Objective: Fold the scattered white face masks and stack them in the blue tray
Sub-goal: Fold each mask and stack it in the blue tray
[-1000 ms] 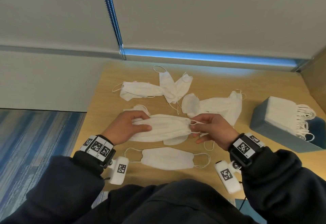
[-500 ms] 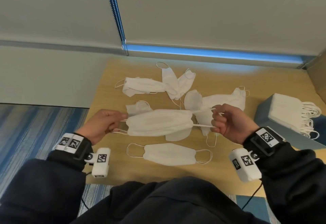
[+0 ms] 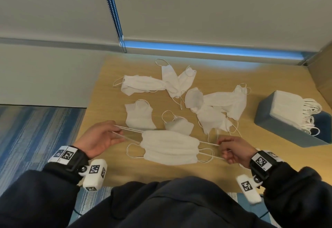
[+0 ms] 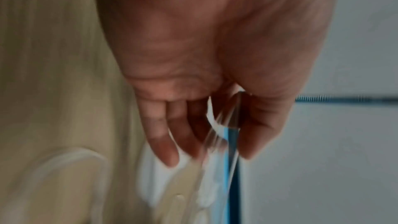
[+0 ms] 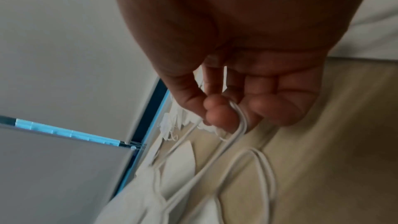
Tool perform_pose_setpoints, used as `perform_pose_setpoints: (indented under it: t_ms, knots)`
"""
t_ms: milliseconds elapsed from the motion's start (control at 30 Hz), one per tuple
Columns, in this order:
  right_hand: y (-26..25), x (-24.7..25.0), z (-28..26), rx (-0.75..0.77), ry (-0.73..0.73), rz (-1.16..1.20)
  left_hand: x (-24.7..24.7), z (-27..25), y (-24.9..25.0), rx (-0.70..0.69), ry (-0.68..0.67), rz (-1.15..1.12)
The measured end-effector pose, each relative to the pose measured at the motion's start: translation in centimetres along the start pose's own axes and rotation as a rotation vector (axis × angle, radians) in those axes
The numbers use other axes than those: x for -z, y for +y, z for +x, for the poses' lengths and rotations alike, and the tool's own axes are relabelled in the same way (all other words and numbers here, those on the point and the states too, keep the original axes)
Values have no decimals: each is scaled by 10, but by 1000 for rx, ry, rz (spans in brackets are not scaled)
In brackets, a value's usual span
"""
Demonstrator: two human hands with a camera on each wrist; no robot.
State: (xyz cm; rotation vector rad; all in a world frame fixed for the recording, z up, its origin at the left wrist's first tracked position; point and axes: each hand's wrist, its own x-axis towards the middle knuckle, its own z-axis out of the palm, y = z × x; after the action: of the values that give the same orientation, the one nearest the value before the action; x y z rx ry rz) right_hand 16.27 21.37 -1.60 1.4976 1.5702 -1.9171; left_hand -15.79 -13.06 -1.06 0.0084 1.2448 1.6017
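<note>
Eyeballing progress from my seat, I'd call it maybe halfway: my left hand (image 3: pixel 100 138) pinches one ear loop and my right hand (image 3: pixel 234 151) curls round the other, stretching a mask (image 3: pixel 169 144) over a second one (image 3: pixel 170 157) lying on the table (image 3: pixel 111 73). Behind them roughly half a dozen loose masks (image 3: pixel 181 102) are still scattered and unfolded, while over on the right the blue tray (image 3: pixel 269 121) already holds a decent stack (image 3: pixel 287 108).

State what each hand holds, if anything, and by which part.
Both hold one mask by its ear loops: the left hand grips the left loop, the right hand pinches the right loop. The mask is stretched between them.
</note>
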Motion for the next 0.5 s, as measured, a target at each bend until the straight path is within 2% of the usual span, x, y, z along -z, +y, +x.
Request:
perform_pose_setpoints:
  t_ms: [67, 133, 200, 300, 367, 500]
  knots:
    - [9, -6, 1, -5, 8, -7, 1, 1, -9, 34, 68, -153]
    - [14, -11, 2, -2, 24, -12, 5, 1, -15, 70, 24, -307]
    - [17, -14, 3, 11, 55, -9, 5, 1, -18, 91, 0, -313]
    - [16, -16, 2, 41, 103, -21, 0, 1, -25, 129, 144, 75]
    - [15, -16, 1, 61, 110, -59, -2, 1, -30, 165, 178, 280]
    - [13, -16, -3, 97, 94, -158, -6, -2, -34, 177, 145, 405]
